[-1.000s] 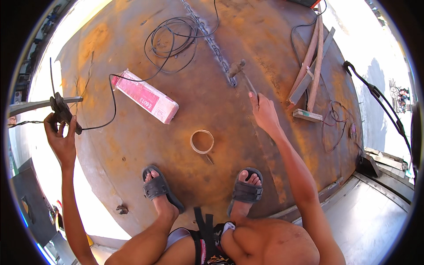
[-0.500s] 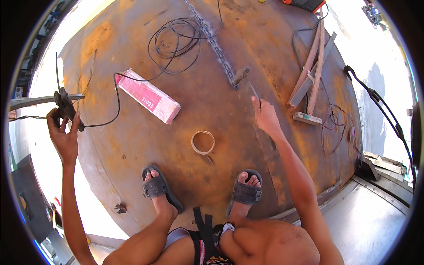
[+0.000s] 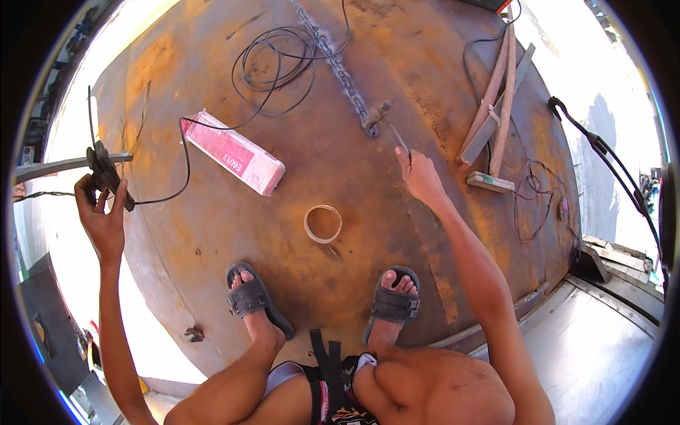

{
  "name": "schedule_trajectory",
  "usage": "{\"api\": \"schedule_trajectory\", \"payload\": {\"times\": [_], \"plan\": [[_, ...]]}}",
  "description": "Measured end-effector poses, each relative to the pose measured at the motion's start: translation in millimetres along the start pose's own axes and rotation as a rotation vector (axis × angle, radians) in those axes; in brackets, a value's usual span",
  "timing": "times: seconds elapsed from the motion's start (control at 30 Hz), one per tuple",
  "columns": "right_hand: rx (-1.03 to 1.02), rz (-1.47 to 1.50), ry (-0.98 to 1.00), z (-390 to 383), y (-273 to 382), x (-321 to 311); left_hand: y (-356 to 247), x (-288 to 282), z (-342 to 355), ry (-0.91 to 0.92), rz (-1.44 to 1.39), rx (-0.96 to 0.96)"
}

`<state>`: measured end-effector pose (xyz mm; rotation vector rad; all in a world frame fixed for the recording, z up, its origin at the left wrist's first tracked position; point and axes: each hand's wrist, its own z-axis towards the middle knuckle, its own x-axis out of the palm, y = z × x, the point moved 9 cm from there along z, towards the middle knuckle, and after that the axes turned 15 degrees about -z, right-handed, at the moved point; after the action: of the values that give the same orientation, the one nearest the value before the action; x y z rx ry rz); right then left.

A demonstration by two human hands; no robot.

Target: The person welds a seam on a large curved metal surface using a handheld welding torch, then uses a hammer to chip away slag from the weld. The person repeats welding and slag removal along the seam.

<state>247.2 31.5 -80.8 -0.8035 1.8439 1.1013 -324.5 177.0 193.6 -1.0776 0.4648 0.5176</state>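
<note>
My right hand (image 3: 423, 177) is closed round the thin handle of a hammer (image 3: 398, 134). Its brownish head lies over or against the near end of a rough weld bead (image 3: 338, 67), which runs away along a rusty, curved steel plate (image 3: 269, 312). Whether head and bead touch, I cannot tell. Out at the left edge, my left hand (image 3: 105, 219) grips a black electrode holder (image 3: 105, 170). From it a thin rod (image 3: 91, 117) points up, and a black cable (image 3: 190, 159) leads off across the plate.
Between my hands lies a pink and white box (image 3: 234, 152), with coiled cable (image 3: 276, 67) beyond. A pale ring (image 3: 323, 241) sits ahead of my sandalled feet. Wooden strips (image 3: 504, 106), a small block (image 3: 490, 183) and thin wires are at right; an orange-black machine (image 3: 489, 3) stands far off.
The hammer head and my right hand have shifted slightly left in the picture. The whole plate also sits a little higher in view. My left hand keeps its hold on the electrode holder.
</note>
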Motion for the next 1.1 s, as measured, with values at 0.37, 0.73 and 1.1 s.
{"api": "schedule_trajectory", "payload": {"times": [0.37,0.73,1.1], "plan": [[0.044,0.188,-0.051,-9,-2,-7,5,-2,-3,0.017,0.016,-0.004],[-0.144,0.095,-0.134,-50,30,-69,4,7,2,0.031,-0.001,-0.008],[-0.198,-0.377,0.068,-39,-20,-15,13,26,7,0.020,-0.059,-0.014]]}}
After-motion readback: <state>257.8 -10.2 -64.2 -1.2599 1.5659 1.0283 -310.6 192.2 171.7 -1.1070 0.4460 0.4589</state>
